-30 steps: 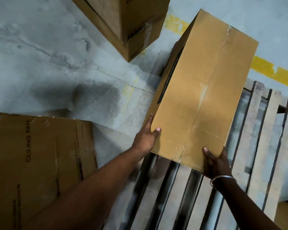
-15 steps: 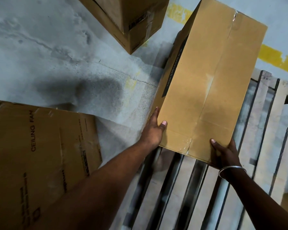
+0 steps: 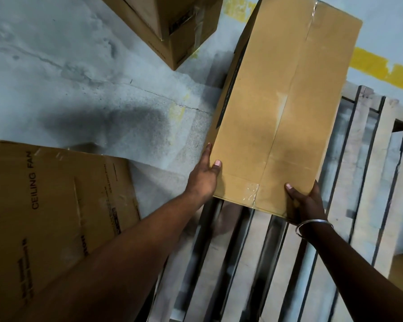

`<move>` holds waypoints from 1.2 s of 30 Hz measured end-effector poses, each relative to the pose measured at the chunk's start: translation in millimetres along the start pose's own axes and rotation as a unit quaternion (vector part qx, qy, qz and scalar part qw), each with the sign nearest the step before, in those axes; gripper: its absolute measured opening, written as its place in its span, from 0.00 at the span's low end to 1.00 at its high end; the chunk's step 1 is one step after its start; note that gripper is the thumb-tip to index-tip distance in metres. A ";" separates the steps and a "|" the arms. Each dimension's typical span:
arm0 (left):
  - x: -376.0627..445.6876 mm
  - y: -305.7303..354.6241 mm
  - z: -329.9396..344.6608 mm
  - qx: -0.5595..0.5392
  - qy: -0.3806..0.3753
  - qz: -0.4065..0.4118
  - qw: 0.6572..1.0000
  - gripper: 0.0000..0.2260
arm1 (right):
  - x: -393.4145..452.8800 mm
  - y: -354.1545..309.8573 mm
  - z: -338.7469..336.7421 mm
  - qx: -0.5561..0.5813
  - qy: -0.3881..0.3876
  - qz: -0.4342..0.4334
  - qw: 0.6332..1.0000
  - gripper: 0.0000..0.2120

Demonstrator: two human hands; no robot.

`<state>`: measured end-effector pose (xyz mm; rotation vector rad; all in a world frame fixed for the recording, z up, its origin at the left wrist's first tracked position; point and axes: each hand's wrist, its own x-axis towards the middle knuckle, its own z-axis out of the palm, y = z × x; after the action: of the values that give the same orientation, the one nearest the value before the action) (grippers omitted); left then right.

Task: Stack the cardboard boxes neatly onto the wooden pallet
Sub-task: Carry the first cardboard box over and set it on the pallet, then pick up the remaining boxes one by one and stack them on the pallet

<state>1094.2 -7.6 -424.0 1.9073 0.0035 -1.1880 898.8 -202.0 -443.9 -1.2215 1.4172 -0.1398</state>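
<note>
Box (image 3: 282,108) seemingly farther onto pallet (image 3: 363,182)

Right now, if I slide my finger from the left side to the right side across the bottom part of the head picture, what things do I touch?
The CEILING FAN box → the left hand → the long box it grips → the right hand gripping its near corner → the wooden pallet slats.
</note>
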 end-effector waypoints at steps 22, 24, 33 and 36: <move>-247.8 141.5 -43.5 0.116 -0.028 -0.059 0.991 0.23 | -298.9 -99.4 -27.5 -0.160 -0.052 0.133 0.977 0.22; -286.0 159.7 -46.6 0.133 -0.034 -0.037 0.990 0.22 | -340.2 -115.0 -48.1 -0.198 -0.073 0.107 0.972 0.19; -409.5 214.8 -31.3 0.225 -0.143 0.095 0.959 0.11 | -484.5 -134.6 -159.8 -0.251 -0.034 0.111 0.961 0.24; -431.8 224.5 -17.3 0.263 -0.213 0.123 0.933 0.04 | -516.3 -127.1 -186.0 -0.225 0.026 0.124 0.966 0.24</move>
<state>964.2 40.5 42.9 1.9656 -0.8402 -1.5013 695.9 6.9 38.3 -1.3970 1.6906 0.3444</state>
